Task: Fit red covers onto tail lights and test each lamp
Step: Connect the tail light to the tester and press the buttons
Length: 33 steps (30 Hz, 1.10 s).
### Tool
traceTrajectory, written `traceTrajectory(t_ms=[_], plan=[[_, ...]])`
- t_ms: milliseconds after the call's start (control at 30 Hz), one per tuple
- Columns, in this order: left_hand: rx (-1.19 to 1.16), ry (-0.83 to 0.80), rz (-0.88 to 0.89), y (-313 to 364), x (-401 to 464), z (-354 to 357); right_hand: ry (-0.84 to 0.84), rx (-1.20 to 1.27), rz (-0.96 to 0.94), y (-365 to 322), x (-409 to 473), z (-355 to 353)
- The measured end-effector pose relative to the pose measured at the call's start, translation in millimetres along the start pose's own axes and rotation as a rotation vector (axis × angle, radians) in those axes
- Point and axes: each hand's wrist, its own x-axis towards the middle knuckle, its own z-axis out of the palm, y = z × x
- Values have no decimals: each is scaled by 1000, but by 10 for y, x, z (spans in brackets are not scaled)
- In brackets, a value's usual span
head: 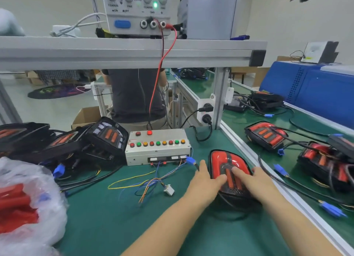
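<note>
Both hands on one tail light (229, 177) lying face-up on the green mat (107, 217), just R of the test box (158, 147) w/ its row of coloured buttons. Red cover (220, 159) already sits over the lamp's top half. Left hand (204, 181) has fingers fairly straight along the lamp's L edge, thumb laid on the lens; right hand (252, 181) presses down w/ straightish fingers on the centre — neither looks curled round it, more pressing than gripping. Prob. the seating step: push evenly round the rim, not just mid-lens, so the clips catch all round w/o cocking the cover. Can't tell if the far edge is fully home. Lamp's blue connector (190, 160) lies near the box front; whether it's plugged in isn't clear, so check before testing. More covers wait in the plastic bag (28, 198) at L.
</note>
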Motion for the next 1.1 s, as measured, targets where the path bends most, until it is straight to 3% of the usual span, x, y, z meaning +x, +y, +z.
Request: traceTrajectory(t_ms=[100,167,367,533,667,933,1100], plan=[[118,151,147,1,9,95,-65,56,10,14,9,-53],[91,163,149,7,40,116,-120,111,28,24,19,-91],[-460,50,-87,33,152,113,-299,303,154,-46,18,-206],[-750,-9,-71,-117,137,30,-378,491,90,-44,-37,-207],[-886,-45,-69,-46,72,-13,-509,831,23,-47,-119,-171],[-826,-62,-48,227,94,-57,-447,1033,-37,-22,-180,-205],[-898,-24,25,373,93,-3,-364,1200,42,-38,-155,-487]])
